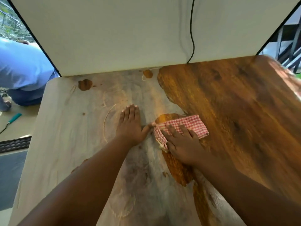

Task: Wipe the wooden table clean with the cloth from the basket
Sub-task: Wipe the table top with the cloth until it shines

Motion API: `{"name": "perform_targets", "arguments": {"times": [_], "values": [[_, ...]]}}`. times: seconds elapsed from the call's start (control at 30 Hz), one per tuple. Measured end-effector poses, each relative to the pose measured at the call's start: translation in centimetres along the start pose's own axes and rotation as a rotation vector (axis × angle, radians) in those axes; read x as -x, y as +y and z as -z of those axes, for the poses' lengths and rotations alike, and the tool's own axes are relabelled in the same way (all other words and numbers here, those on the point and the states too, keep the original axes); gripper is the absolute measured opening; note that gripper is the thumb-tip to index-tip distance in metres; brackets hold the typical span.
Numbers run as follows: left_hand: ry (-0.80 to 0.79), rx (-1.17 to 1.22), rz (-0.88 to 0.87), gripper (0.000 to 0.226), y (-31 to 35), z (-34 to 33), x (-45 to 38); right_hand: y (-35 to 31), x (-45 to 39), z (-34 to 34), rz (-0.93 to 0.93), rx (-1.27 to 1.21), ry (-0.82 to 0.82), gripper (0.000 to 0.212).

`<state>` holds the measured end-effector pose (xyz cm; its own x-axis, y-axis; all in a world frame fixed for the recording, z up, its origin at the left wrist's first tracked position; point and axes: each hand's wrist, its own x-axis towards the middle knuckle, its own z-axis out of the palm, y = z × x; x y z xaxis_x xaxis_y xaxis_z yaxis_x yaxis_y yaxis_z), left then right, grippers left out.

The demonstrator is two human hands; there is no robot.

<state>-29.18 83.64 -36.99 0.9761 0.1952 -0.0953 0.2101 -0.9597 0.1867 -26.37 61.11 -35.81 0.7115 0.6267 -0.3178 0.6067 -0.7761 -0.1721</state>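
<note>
The wooden table (236, 101) shows bare brown grain on its right half, while a pale grey-white dusty film (65, 144) covers its left half and centre. A folded red-and-white checked cloth (187, 123) lies at the border between the two areas. My right hand (182, 144) presses flat on the cloth's near part, fingers spread over it. My left hand (130, 124) rests palm down on the dusty surface just left of the cloth, its thumb touching the cloth's left edge. No basket is in view.
A white backdrop panel (114, 33) stands along the table's far edge, with a black cable (192, 38) hanging down it. A person in a blue shirt (21, 66) crouches on the floor at the left. A teal-handled tool (14, 118) lies on the floor.
</note>
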Motion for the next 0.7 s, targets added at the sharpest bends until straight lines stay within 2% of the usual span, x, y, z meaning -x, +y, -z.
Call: {"name": "perform_targets", "arguments": {"times": [0.13, 0.23, 0.37, 0.47, 0.57, 0.7], "values": [[0.006, 0.006, 0.009, 0.108, -1.4, 0.3, -1.3, 2.1, 0.9, 0.8, -0.051, 0.001, -0.019, 0.045], [0.030, 0.020, 0.031, 0.109, -2.0, -0.1, -1.6, 2.9, -3.4, 2.5, -0.172, -0.039, -0.021, 0.048], [0.072, 0.027, 0.035, 0.108, -1.9, -0.6, -1.6, 0.3, -9.5, 4.1, -0.292, -0.129, 0.023, 0.051], [0.063, 0.055, 0.044, 0.108, -2.0, -0.5, -1.9, -1.8, -10.1, 3.8, -0.232, -0.086, 0.050, 0.051], [0.068, 0.076, 0.037, 0.107, -2.1, -0.5, -1.9, -0.8, -6.9, 2.4, -0.155, -0.011, 0.088, 0.050], [0.076, 0.091, 0.032, 0.105, -2.1, -0.3, -1.8, 1.9, -4.7, 2.3, -0.213, -0.030, 0.042, 0.049]]}}
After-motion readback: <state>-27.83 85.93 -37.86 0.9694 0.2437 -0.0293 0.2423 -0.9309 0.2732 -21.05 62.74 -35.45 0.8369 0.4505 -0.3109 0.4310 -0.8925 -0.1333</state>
